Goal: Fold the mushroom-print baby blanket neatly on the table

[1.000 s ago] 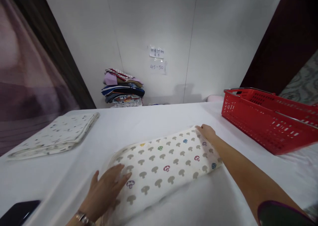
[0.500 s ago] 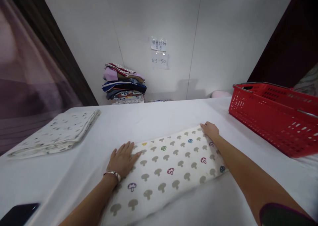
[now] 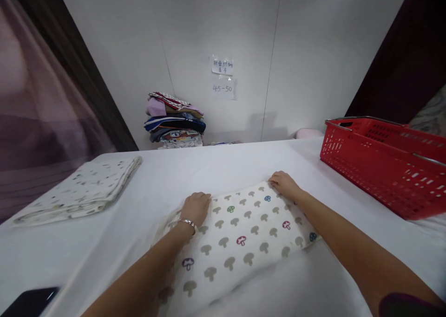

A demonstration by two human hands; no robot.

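A folded white cloth (image 3: pixel 251 233) printed with grey and a few coloured mushrooms lies across the table in front of me. My left hand (image 3: pixel 195 209), with a bracelet at the wrist, is on its far edge, left of the middle. Its fingers are bent over that edge, their tips mostly hidden. At the far right corner, my right hand (image 3: pixel 284 185) pinches the cloth between thumb and fingers. The left end of the cloth looks blurred and partly hides behind my left forearm.
Another folded white cloth (image 3: pixel 81 184) with small dark marks lies at the left. A red plastic basket (image 3: pixel 376 171) stands at the right. Folded textiles (image 3: pixel 176 122) are stacked behind the white-covered table (image 3: pixel 240 161). A dark phone-like object (image 3: pixel 31 302) is near left.
My left hand has slid right along the far edge, going from spread flat to bent fingers. My right hand has moved slightly left, bringing the far right corner with it.
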